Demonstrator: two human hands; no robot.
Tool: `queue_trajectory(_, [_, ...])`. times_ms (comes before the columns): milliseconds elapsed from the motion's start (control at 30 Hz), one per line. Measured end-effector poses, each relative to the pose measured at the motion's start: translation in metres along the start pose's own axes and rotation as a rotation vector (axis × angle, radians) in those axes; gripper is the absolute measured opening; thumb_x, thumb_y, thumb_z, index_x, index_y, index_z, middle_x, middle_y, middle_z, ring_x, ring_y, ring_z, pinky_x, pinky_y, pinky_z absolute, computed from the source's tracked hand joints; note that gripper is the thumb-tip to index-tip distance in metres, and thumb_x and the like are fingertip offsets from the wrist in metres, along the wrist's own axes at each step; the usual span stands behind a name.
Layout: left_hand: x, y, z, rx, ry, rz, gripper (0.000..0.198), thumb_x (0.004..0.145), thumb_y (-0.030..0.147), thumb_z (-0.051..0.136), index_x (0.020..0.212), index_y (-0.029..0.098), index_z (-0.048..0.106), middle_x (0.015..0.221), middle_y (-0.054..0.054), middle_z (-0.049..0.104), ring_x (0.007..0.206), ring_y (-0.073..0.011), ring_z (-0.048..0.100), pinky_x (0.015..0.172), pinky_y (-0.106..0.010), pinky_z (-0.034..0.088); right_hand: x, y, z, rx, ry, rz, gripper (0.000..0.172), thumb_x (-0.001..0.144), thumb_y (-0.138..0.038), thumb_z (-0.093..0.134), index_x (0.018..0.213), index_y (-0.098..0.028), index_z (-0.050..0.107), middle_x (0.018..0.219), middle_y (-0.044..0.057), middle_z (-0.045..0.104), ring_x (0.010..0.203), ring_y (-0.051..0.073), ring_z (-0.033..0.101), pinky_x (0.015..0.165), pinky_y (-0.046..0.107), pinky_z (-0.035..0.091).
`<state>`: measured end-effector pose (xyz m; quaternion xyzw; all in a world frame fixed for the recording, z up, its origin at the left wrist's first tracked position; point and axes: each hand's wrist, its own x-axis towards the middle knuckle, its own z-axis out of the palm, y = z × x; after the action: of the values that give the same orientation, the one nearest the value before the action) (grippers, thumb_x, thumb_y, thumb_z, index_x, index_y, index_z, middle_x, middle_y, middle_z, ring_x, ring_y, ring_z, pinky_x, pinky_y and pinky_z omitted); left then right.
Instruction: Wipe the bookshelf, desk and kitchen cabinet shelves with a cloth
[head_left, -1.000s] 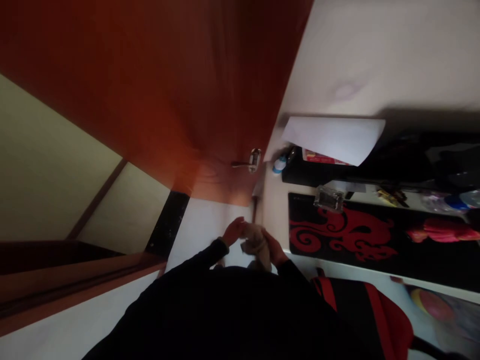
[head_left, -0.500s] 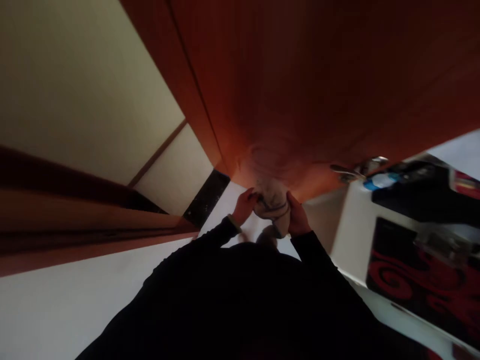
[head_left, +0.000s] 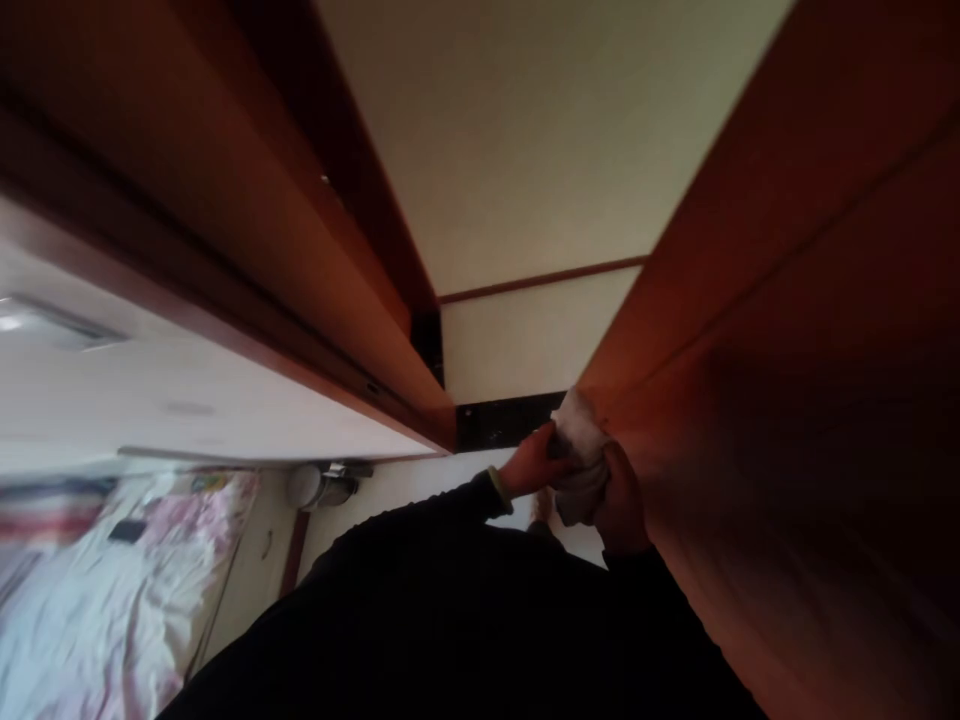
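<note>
Both my hands are closed on a bunched whitish cloth point(head_left: 579, 455) held in front of my chest. My left hand point(head_left: 531, 462) pinches its left side. My right hand point(head_left: 621, 498) wraps its right side. The cloth sits right at the edge of a reddish-brown wooden door point(head_left: 787, 420) that fills the right of the view; I cannot tell if it touches the wood. My black sleeves and torso fill the bottom of the frame.
A brown door frame point(head_left: 247, 260) runs diagonally across the upper left. A cream wall with a brown rail point(head_left: 540, 280) lies beyond the doorway. A bed with pink-and-white bedding point(head_left: 112, 590) shows at the lower left, beside a small metallic object point(head_left: 322, 485).
The view has swung left: the desk with the red-and-black mat is gone and a bed has appeared. Both hands stay shut on the cloth, now at the door's edge.
</note>
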<state>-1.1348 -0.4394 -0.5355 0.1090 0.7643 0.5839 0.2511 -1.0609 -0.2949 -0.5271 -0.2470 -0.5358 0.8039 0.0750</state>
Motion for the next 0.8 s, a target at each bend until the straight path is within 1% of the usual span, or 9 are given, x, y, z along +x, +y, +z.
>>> queue_trajectory(100, [0.017,0.003,-0.037,0.015,0.231,0.031,0.033,0.08,0.018,0.083,0.112,0.014,0.075,0.105,-0.009,0.079,0.097,-0.0261,0.072,0.091,-0.039,0.058,0.053,-0.015,0.032,-0.229,-0.21,-0.149,0.028,0.095,-0.055,0.069,0.097,-0.028,0.077,0.113,0.011,0.079,0.114,0.031,0.073,0.096,0.043,0.063])
queue_trajectory(200, [0.019,0.005,-0.077,-0.029,0.525,0.057,0.024,0.085,0.012,0.07,0.107,0.016,0.079,0.101,-0.007,0.081,0.096,-0.0233,0.074,0.095,-0.036,0.058,0.102,-0.026,0.072,-0.326,-0.419,-0.23,0.027,0.094,-0.049,0.067,0.102,-0.026,0.077,0.119,0.01,0.08,0.116,0.03,0.073,0.101,0.044,0.06])
queue_trajectory(333, [0.008,0.007,-0.127,-0.133,0.868,0.106,0.018,0.093,0.025,0.07,0.106,0.019,0.08,0.102,-0.007,0.082,0.097,-0.0229,0.076,0.095,-0.035,0.059,0.163,-0.02,0.129,-0.392,-0.488,-0.312,0.032,0.092,-0.049,0.066,0.107,-0.023,0.076,0.117,0.01,0.08,0.115,0.027,0.072,0.107,0.043,0.056])
queue_trajectory(467, [0.011,0.013,-0.166,-0.222,1.126,0.078,0.025,0.094,0.04,0.074,0.109,0.02,0.079,0.099,-0.007,0.081,0.091,-0.0209,0.075,0.086,-0.033,0.059,0.208,0.003,0.181,-0.534,-0.67,-0.343,0.036,0.095,-0.055,0.063,0.105,-0.022,0.074,0.105,0.008,0.079,0.099,0.024,0.072,0.093,0.037,0.057])
queue_trajectory(567, [0.043,0.018,-0.199,-0.26,1.275,0.08,0.021,0.094,0.04,0.073,0.101,0.02,0.079,0.098,-0.005,0.081,0.093,-0.0195,0.075,0.09,-0.032,0.058,0.243,0.007,0.211,-0.667,-0.916,-0.222,0.041,0.094,-0.058,0.064,0.108,-0.021,0.078,0.082,0.002,0.075,0.074,0.019,0.065,0.07,0.03,0.052])
queue_trajectory(633, [0.079,0.022,-0.228,-0.324,1.292,0.094,0.019,0.093,0.039,0.074,0.097,0.021,0.078,0.096,-0.004,0.08,0.093,-0.0186,0.074,0.093,-0.031,0.057,0.275,-0.005,0.223,-0.759,-1.134,-0.07,0.043,0.09,-0.06,0.07,0.104,-0.021,0.08,0.075,0.001,0.072,0.069,0.018,0.063,0.065,0.029,0.049])
queue_trajectory(700, [0.122,0.028,-0.26,-0.422,1.205,0.097,0.022,0.093,0.043,0.075,0.099,0.022,0.077,0.095,-0.004,0.08,0.092,-0.0183,0.074,0.092,-0.031,0.057,0.314,-0.027,0.229,-0.784,-1.288,0.082,0.045,0.086,-0.064,0.075,0.099,-0.021,0.082,0.081,0.004,0.076,0.074,0.021,0.068,0.066,0.031,0.053])
queue_trajectory(733, [0.145,0.033,-0.275,-0.475,1.112,0.098,0.027,0.093,0.048,0.076,0.102,0.022,0.076,0.097,-0.005,0.081,0.093,-0.0186,0.074,0.091,-0.031,0.057,0.334,-0.041,0.229,-0.763,-1.286,0.113,0.048,0.084,-0.066,0.076,0.098,-0.021,0.083,0.084,0.006,0.078,0.077,0.023,0.071,0.067,0.033,0.056])
queue_trajectory(800, [0.191,0.044,-0.3,-0.566,0.816,0.096,0.045,0.091,0.06,0.078,0.113,0.021,0.075,0.105,-0.007,0.082,0.097,-0.0203,0.075,0.09,-0.032,0.058,0.372,-0.067,0.229,-0.699,-1.116,0.064,0.057,0.084,-0.075,0.072,0.101,-0.022,0.084,0.086,0.009,0.079,0.081,0.028,0.074,0.068,0.038,0.06])
